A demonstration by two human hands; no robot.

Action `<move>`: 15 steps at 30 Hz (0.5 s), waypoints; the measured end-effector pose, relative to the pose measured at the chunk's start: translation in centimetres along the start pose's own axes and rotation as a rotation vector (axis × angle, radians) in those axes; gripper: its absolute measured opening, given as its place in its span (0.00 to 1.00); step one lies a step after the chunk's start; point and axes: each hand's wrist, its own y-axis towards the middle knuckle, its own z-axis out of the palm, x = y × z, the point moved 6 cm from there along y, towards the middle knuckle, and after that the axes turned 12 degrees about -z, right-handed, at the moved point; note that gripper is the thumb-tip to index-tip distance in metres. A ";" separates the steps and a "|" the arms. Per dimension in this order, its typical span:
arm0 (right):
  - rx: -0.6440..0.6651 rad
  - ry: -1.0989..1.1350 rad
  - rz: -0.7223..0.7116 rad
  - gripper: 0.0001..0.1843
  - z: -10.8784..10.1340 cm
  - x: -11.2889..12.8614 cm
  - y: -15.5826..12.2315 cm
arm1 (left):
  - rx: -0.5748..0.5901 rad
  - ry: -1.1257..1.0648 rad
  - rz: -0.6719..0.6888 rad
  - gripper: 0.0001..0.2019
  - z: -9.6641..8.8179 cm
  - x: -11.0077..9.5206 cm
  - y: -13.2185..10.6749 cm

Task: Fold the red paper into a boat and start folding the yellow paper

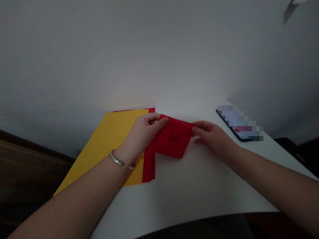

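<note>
A folded piece of red paper (175, 141) is held up between both hands, slightly above the white table. My left hand (147, 129) pinches its upper left part, thumb on top and fingers behind. My right hand (209, 136) grips its upper right corner between thumb and fingers. The paper shows creases and a shadowed fold in its middle. Under and beside my left hand lies a yellow sheet (107, 142), with red sheets (149, 166) showing from beneath its right edge.
A phone (239, 124) with a blurred screen lies at the table's right side. The white table (189, 196) meets a pale wall (149, 53) at the back. Brown wooden furniture (30, 162) stands at the left.
</note>
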 end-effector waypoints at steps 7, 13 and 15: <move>0.060 -0.076 0.045 0.09 0.2 0.0 -0.1 | -0.041 -0.041 0.001 0.09 0.5 0.3 -0.4; 0.084 -0.116 0.042 0.07 0.3 0.3 -0.3 | -0.010 -0.136 -0.038 0.09 0.4 0.5 -0.1; 0.091 -0.110 0.040 0.07 0.3 0.3 -0.3 | -0.012 -0.163 -0.051 0.10 0.4 0.6 -0.1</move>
